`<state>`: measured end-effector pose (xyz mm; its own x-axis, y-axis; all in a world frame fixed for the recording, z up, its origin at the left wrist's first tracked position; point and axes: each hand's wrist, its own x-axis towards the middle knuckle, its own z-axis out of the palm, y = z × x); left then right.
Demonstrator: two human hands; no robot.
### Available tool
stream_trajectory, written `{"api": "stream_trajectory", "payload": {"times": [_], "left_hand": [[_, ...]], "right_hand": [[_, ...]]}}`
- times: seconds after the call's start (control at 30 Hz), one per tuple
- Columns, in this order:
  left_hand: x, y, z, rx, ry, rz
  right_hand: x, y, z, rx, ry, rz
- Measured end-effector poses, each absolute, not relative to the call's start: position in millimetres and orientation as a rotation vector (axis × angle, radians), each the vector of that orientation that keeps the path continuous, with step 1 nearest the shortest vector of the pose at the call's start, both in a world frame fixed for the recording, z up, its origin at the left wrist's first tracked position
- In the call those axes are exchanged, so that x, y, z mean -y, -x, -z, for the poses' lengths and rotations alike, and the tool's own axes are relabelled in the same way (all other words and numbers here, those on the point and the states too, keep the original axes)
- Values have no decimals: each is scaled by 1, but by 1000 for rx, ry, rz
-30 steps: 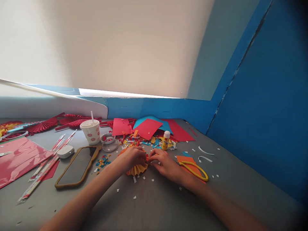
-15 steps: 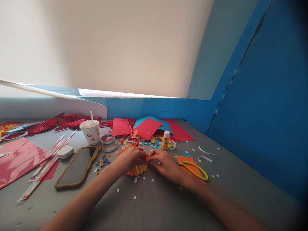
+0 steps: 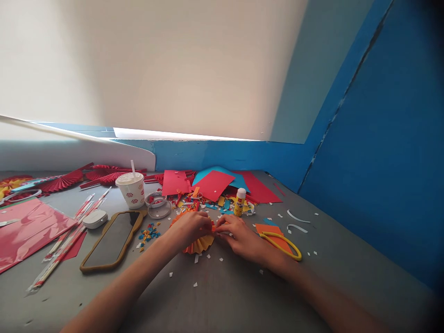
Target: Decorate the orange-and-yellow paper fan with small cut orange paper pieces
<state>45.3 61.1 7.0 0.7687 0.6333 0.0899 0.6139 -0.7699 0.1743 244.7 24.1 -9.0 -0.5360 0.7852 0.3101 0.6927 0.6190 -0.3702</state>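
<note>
A pleated paper rosette [image 3: 198,245] in orange and yellow lies on the grey table, mostly covered by my left hand [image 3: 193,225]. The fingers of that hand are curled over the rosette's right side and hold it. From the right, my right hand [image 3: 239,236] meets it with thumb and fingers pinched together. An orange-red bit of paper [image 3: 213,228] shows between the two sets of fingertips; whether it is part of the rosette I cannot tell. Just behind my right hand a yellow glue stick [image 3: 239,202] stands upright with its white cap on.
Yellow-handled scissors [image 3: 282,245] lie on orange paper [image 3: 268,229] at right. To the left are a phone [image 3: 113,241], a white case [image 3: 95,219], a cup with straw [image 3: 131,192] and tape rolls [image 3: 158,209]. Red sheets [image 3: 213,185] and paper scraps [image 3: 150,232] lie about.
</note>
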Motion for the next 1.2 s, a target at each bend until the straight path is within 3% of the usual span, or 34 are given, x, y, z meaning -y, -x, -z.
{"api": "stream_trajectory", "payload": {"times": [0.7, 1.2], "left_hand": [[-64, -45, -3, -981, -2882, -259], [-67, -37, 3, -996, -2726, -355]], "right_hand": [[-27, -239, 27, 2411, 1195, -16], [-29, -251, 16, 2435, 1254, -298]]}}
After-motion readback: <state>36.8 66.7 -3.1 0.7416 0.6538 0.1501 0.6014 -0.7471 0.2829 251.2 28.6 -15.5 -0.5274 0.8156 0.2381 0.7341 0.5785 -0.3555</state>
